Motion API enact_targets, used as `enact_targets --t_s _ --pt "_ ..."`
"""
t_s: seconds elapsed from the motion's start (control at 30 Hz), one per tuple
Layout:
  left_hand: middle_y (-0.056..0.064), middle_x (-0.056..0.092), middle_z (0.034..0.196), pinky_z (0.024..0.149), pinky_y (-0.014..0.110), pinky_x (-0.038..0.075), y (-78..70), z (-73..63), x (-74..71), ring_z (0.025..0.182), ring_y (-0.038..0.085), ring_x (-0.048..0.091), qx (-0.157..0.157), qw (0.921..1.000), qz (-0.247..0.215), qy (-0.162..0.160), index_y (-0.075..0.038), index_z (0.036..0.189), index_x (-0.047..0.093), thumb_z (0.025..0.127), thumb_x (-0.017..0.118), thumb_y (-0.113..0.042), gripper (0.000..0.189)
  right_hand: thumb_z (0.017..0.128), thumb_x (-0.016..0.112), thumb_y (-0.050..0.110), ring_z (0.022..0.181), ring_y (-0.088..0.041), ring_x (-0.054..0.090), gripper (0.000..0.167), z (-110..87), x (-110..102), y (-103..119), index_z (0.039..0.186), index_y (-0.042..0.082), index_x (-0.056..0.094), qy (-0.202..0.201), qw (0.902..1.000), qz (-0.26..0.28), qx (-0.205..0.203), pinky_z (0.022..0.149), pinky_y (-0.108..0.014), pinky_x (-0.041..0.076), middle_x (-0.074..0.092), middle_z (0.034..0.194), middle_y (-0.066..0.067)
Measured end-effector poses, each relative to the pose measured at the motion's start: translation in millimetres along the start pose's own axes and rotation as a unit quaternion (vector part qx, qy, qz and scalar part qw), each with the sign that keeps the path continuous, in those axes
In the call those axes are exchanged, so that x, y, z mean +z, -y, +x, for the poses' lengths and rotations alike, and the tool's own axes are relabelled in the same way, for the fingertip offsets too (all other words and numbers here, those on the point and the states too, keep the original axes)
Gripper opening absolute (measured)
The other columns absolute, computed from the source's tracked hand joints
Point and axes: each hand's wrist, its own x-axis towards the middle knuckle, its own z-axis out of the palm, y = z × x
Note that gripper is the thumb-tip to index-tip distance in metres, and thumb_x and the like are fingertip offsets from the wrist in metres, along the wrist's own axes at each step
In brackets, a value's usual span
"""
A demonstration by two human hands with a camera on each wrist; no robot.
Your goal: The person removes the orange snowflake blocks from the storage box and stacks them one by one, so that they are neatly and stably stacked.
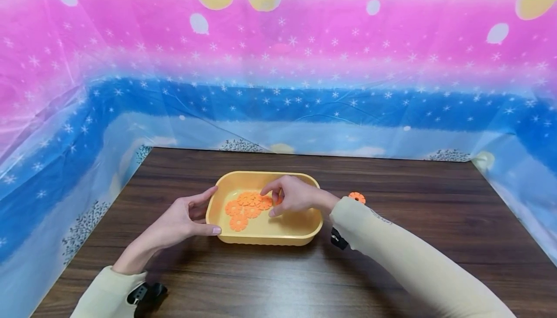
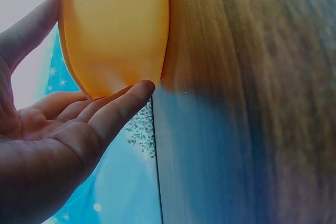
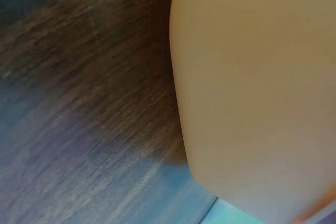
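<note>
A yellow plastic tub (image 1: 270,231) stands on the table with several flat orange notched discs (image 1: 238,222), flower-shaped, lying mostly in its left half. At the tub's left end my left hand (image 1: 180,216) holds the wall, thumb by the near corner and fingers toward the far side. The left wrist view shows the fingers (image 2: 121,108) against the tub's outer wall (image 2: 118,30). My right hand (image 1: 293,195) is inside the tub over the discs, thumb and index finger apart. A bit of orange shows behind its fingers; whether it touches them is hidden. The right wrist view shows only the tub's outside (image 3: 252,87).
One more orange disc (image 1: 357,197) lies on the dark wooden table (image 1: 278,279) right of the tub, beside my right sleeve (image 1: 391,240). A pink and blue patterned cloth (image 1: 304,95) hangs round the back and sides of the table.
</note>
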Motion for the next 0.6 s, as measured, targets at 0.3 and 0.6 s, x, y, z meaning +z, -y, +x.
enact_targets --t_s 0.3,0.6 --pt "0.026 0.027 0.167 0.100 0.036 0.055 0.4 -0.4 -0.2 0.145 0.044 0.041 0.002 1.0000 0.000 0.000 -0.004 0.165 0.024 0.084 0.089 -0.013 0.105 0.084 0.088 0.010 0.067 -0.008 0.052 0.062 4.6 2.1 -0.2 0.139 0.001 0.064 0.012 0.9994 -0.017 0.027 0.066 -0.021 0.042 0.063 0.076 -0.001" --pt "0.027 0.027 0.167 0.100 0.035 0.056 1.1 -0.5 -0.9 0.144 0.045 0.042 0.004 1.0000 0.001 0.001 -0.004 0.165 0.023 0.084 0.089 -0.013 0.105 0.088 0.084 0.008 0.059 -0.007 0.043 0.054 6.5 7.5 -0.2 0.138 0.000 0.065 0.015 0.9988 -0.035 0.031 0.061 -0.020 0.036 0.053 0.065 0.002"
